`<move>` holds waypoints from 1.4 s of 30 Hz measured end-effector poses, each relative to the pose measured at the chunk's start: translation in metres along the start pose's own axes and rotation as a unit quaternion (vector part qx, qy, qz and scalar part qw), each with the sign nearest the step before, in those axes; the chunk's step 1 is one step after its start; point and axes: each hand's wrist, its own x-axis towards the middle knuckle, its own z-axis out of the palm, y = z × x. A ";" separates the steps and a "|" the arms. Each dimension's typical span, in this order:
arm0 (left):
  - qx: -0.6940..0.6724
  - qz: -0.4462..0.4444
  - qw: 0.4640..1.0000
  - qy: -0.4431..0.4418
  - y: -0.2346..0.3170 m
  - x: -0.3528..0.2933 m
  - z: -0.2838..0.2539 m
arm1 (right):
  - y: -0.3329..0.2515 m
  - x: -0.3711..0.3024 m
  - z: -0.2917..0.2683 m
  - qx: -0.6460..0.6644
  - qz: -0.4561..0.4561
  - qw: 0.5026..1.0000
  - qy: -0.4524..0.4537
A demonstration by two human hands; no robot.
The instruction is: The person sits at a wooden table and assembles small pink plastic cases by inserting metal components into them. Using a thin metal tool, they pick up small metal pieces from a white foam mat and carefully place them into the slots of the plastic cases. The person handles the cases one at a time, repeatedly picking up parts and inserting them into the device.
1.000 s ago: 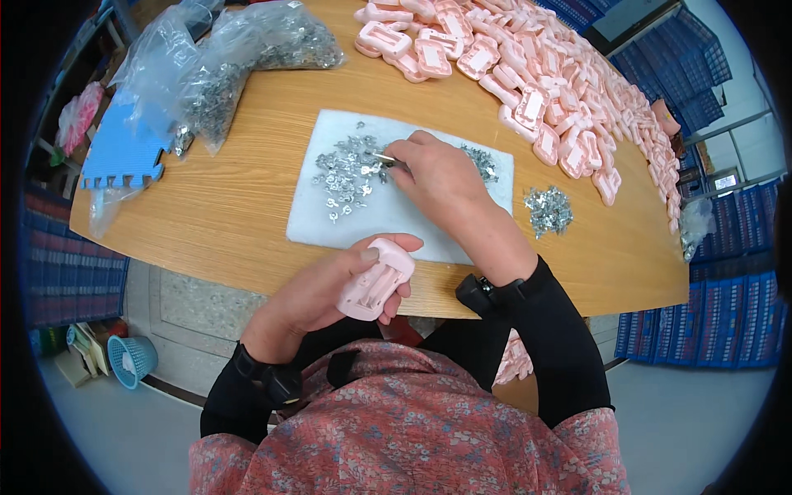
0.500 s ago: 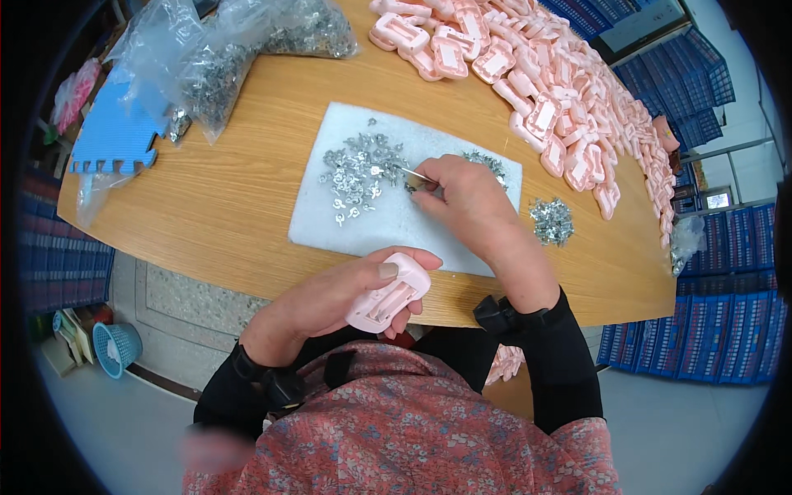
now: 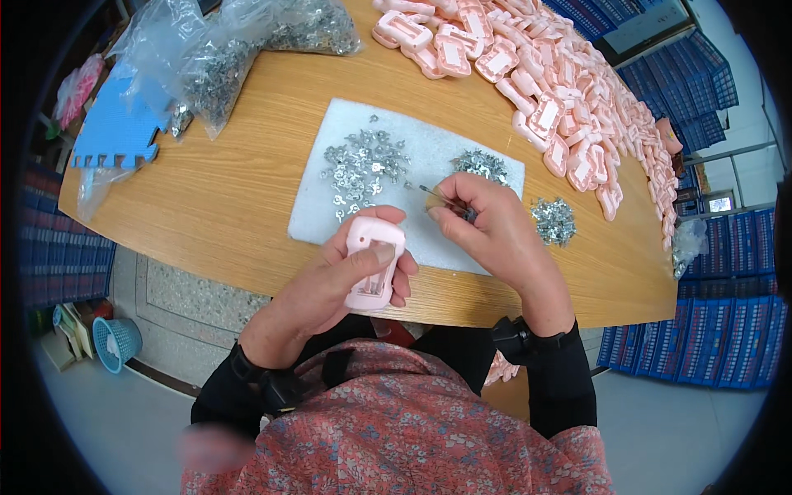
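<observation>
My left hand (image 3: 332, 279) is closed around a pink plastic housing (image 3: 373, 234), its thumb across the open slot, where bits of metal show. In my right hand (image 3: 497, 229) is a pair of metal tweezers (image 3: 437, 195), pinched between thumb and fingers. A small metal contact piece (image 3: 409, 186) shows at the tweezers' tip, over a white foam sheet (image 3: 318, 219). Loose metal contact pieces (image 3: 359, 161) lie spread on the sheet's left part. A second heap of small metal parts (image 3: 480, 167) sits beyond my right hand. Something dark shows within the right hand's curled fingers.
Pink housings (image 3: 544, 115) are piled along the table's far right side. Another heap of metal parts (image 3: 553, 221) lies right of the foam. Clear plastic bags (image 3: 219, 74) of metal parts and a blue foam mat (image 3: 115, 132) occupy the far left. Blue bins (image 3: 701, 330) stand beyond the table.
My right hand has drawn back toward me and slightly right with the tweezers, away from the loose pieces. My left hand has raised the pink housing and turned it more upright.
</observation>
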 end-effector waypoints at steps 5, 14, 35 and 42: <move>0.004 0.061 0.997 0.039 -0.007 0.002 0.002 | 0.005 0.002 0.007 -0.101 -0.024 0.994 0.018; -0.014 0.073 0.997 0.027 -0.011 -0.001 -0.004 | 0.009 -0.001 0.011 -0.149 -0.019 0.986 0.070; -0.016 0.066 0.998 0.018 -0.012 0.002 -0.007 | 0.001 -0.005 0.025 -0.259 -0.004 0.958 0.122; -0.014 0.062 0.998 0.022 -0.009 0.003 -0.006 | 0.008 0.034 0.038 -0.288 -0.017 0.955 0.076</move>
